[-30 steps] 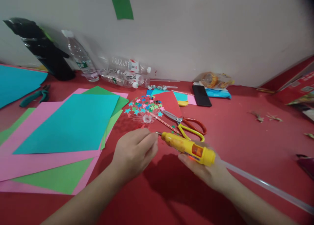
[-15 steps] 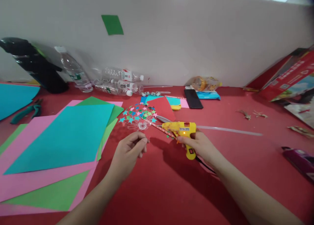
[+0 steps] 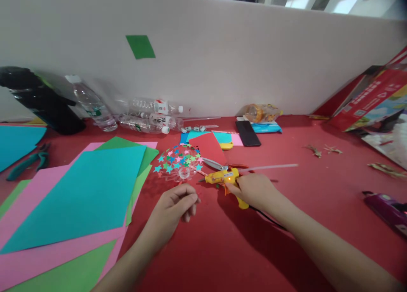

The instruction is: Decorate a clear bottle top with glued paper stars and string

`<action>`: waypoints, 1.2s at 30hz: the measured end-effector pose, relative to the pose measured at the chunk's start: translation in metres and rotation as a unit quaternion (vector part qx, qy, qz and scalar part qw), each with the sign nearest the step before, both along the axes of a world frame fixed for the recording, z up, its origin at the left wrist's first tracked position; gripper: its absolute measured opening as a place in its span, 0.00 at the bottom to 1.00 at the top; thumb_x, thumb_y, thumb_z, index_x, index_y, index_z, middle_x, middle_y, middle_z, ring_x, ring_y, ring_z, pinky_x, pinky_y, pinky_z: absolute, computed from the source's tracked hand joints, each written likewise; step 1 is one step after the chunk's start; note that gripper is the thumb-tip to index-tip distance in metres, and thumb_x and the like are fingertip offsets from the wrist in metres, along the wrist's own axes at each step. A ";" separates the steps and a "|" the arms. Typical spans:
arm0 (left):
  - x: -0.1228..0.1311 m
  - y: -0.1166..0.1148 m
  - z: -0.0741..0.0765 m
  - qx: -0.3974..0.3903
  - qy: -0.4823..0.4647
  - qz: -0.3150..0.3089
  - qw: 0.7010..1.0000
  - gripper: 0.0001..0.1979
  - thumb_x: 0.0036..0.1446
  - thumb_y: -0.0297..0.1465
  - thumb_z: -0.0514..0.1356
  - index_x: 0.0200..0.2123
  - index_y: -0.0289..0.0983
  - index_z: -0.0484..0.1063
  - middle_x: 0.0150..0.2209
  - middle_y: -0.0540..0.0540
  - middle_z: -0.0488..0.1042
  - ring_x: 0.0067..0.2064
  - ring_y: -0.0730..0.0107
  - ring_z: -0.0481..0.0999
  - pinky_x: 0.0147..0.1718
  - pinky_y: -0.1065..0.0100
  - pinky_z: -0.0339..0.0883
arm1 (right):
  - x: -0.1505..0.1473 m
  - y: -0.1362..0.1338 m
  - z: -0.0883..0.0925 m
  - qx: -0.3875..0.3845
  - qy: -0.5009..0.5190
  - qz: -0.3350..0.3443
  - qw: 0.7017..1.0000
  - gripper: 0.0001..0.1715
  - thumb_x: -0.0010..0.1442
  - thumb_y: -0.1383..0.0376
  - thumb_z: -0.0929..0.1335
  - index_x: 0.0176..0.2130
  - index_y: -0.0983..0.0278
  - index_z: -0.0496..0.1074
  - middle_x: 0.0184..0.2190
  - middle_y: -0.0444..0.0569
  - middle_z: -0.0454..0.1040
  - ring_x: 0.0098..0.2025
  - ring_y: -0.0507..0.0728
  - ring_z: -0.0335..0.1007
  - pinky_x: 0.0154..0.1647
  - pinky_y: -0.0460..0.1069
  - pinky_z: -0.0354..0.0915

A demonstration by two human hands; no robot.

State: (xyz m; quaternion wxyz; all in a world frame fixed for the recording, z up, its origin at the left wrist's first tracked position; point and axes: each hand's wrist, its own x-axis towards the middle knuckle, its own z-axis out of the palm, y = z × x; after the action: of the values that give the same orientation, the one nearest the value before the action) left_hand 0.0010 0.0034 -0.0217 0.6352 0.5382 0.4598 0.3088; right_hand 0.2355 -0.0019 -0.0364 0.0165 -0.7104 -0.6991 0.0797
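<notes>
My right hand is closed around the body of a yellow hot glue gun, its small light glowing and its nozzle pointing left. A clear glue stick juts from the gun's back end. My left hand hovers over the table, thumb and fingers pinched together; whatever is between them is too small to make out. Just beyond it stands a clear plastic bottle piece with many small coloured stars on it. Scissors lie partly behind the glue gun.
Coloured paper sheets cover the left side, with pliers beyond. Along the wall are a black flask, several plastic bottles and a phone. A purple object lies at the right edge.
My right hand has lowered the glue gun towards the table and shifted from its handle to over its body. The scissors show more now. The left hand stays pinched. The view has tilted up.
</notes>
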 end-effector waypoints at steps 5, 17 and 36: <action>0.002 0.000 0.005 -0.097 -0.084 -0.010 0.992 0.07 0.53 0.33 0.60 0.26 0.36 0.70 0.19 0.53 0.68 0.21 0.79 0.62 0.20 0.76 0.54 | -0.014 -0.010 0.022 0.139 0.067 0.094 0.983 0.15 0.65 0.59 0.62 0.31 0.63 0.71 0.28 0.51 0.74 0.30 0.55 0.70 0.28 0.48 0.58; 0.004 0.004 0.013 -0.197 -0.136 -0.050 0.970 0.09 0.52 0.31 0.57 0.22 0.37 0.67 0.18 0.53 0.64 0.18 0.80 0.56 0.18 0.74 0.50 | -0.043 -0.015 0.026 0.322 0.249 0.319 0.856 0.04 0.63 0.71 0.65 0.37 0.64 0.70 0.34 0.49 0.75 0.38 0.54 0.70 0.40 0.49 0.67; 0.002 0.024 -0.007 0.631 0.396 0.100 0.659 0.14 0.52 0.26 0.65 0.44 0.37 0.74 0.61 0.32 0.60 0.64 0.40 0.59 0.60 0.38 0.53 | -0.025 0.046 0.035 0.214 0.164 0.409 0.872 0.13 0.68 0.64 0.62 0.34 0.64 0.72 0.28 0.45 0.70 0.29 0.51 0.62 0.29 0.46 0.55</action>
State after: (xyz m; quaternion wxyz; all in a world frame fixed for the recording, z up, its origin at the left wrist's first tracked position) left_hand 0.0025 0.0270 -0.0291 -0.1342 0.8320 0.4140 0.3441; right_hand 0.2101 0.0441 -0.0014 0.2487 -0.3162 -0.9145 0.0432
